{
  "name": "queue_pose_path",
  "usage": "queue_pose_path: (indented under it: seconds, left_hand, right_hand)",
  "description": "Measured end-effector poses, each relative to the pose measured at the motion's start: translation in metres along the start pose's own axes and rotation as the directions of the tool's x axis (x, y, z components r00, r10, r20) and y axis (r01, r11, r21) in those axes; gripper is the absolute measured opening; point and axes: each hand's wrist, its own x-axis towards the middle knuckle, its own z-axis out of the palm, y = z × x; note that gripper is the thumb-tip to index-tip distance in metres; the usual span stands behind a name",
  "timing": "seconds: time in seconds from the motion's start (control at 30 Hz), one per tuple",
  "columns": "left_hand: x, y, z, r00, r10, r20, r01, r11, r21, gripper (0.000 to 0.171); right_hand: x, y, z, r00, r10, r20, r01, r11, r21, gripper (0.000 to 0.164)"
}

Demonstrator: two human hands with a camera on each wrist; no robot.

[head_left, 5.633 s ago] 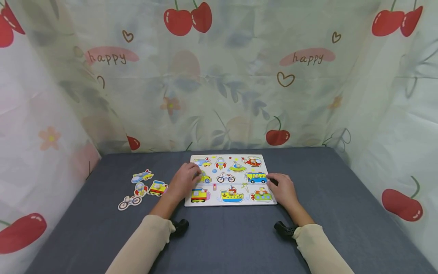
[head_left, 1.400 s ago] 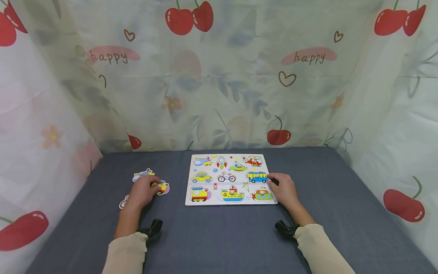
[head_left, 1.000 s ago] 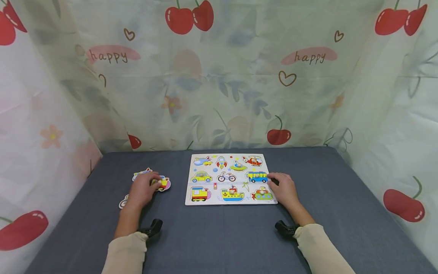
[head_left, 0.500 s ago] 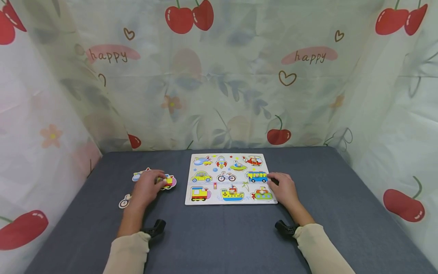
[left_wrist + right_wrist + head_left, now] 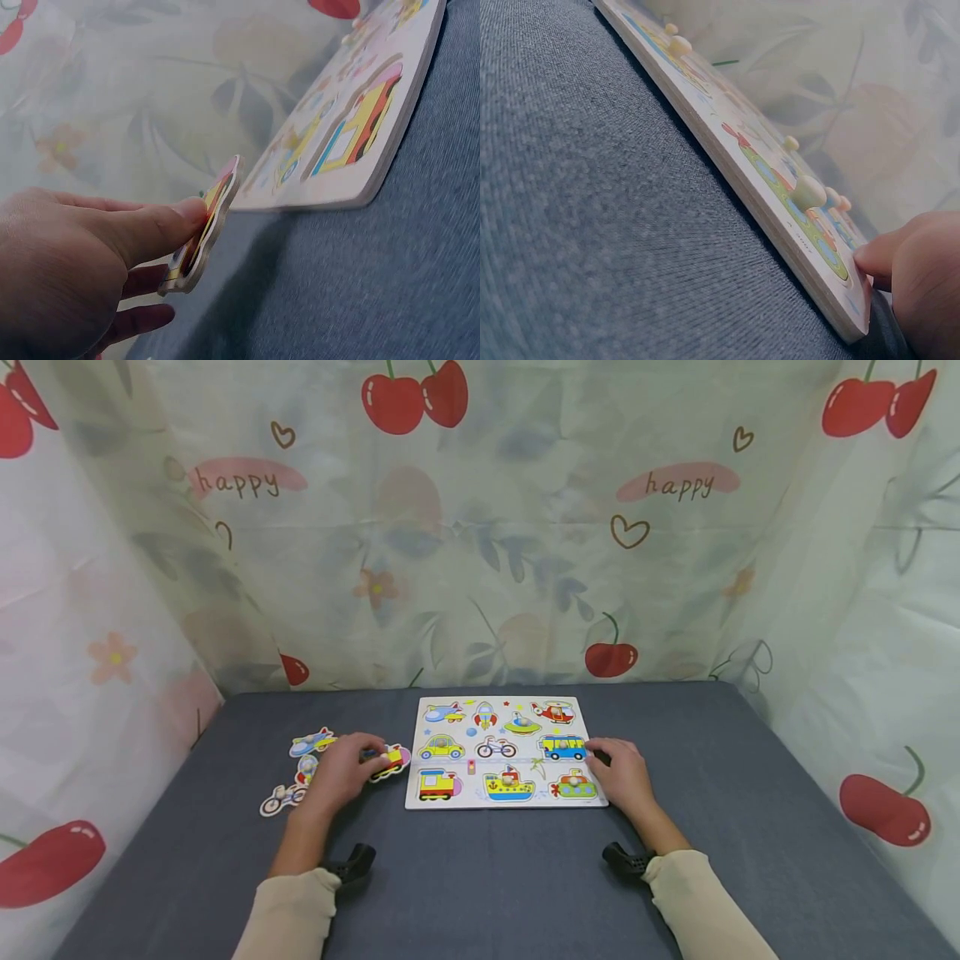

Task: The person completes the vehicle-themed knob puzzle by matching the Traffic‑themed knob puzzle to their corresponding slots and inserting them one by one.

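Observation:
My left hand pinches a train puzzle piece between thumb and fingers, just left of the board. In the left wrist view the train piece is tilted on edge above the cloth, its knob hidden by the thumb. The white wooden puzzle board lies flat, with the printed train recess at its lower left. My right hand grips the board's right edge beside the bus piece; in the right wrist view the thumb presses at the board's corner, near the knobbed submarine piece.
Left of the left hand lie an airplane piece, a rocket piece and a bicycle piece, close together. A dark grey cloth covers the table. A printed curtain stands behind and at both sides.
The left hand moved from the board to the loose pieces, picked up the train piece and carried it right toward the board. The rocket and bicycle pieces are uncovered again. The right hand stayed put.

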Motion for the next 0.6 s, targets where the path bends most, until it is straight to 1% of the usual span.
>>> queue_pose_path:
  seconds: [0.13, 0.23, 0.37, 0.6]
  left_hand:
    - [0.002, 0.007, 0.003, 0.999, -0.009, 0.037, 0.009, 1.0, 0.008, 0.017]
    - [0.003, 0.012, 0.007, 0.998, 0.011, 0.069, -0.012, 1.0, 0.013, 0.018]
    - [0.004, 0.019, 0.012, 0.995, 0.041, 0.094, -0.042, 0.999, 0.005, 0.015]
    - [0.005, 0.029, 0.024, 0.99, 0.065, 0.127, -0.066, 0.998, 0.003, 0.009]
  right_hand:
    - [0.0, 0.0, 0.0, 1.0, 0.011, 0.006, -0.011, 1.0, 0.002, 0.03]
    - [0.0, 0.0, 0.0, 1.0, 0.023, 0.015, -0.023, 1.0, 0.001, 0.031]
    - [0.0, -0.001, 0.0, 1.0, 0.023, 0.015, -0.023, 1.0, 0.008, 0.031]
    - [-0.001, -0.001, 0.0, 1.0, 0.022, 0.011, -0.022, 1.0, 0.02, 0.031]
